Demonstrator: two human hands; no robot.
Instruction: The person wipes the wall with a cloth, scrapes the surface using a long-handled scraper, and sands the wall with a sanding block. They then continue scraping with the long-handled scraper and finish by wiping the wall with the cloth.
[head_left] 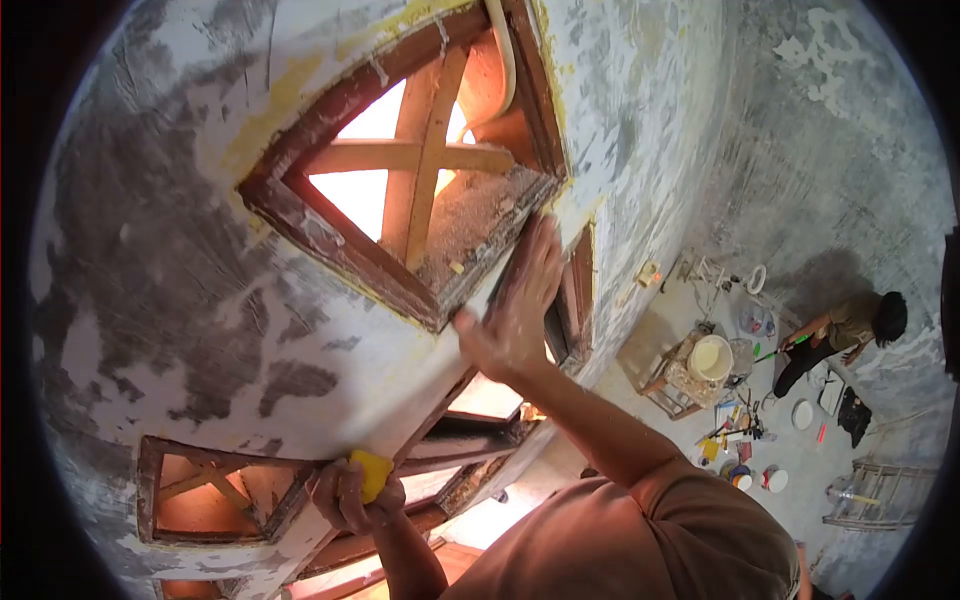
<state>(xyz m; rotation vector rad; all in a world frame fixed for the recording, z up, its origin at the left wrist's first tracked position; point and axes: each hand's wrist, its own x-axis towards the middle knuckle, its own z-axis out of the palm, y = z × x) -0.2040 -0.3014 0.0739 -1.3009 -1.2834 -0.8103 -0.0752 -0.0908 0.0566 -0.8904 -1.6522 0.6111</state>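
My left hand is closed around a yellow sponge, held near the corner of the small lower window frame. My right hand lies flat with its fingers stretched out and thumb apart, by the lower edge of a larger brown window frame. Its palm side faces the wall and is hidden. Wooden crossbars span that opening, and a pale curved strip hangs at its upper part. Yellow and white patches mark the wall around the frame.
Further framed openings lie below my right arm. On the floor to the right are a spattered stand with a pale bucket, scattered tools and containers, and a wooden ladder. Another person crouches there holding a green-handled tool.
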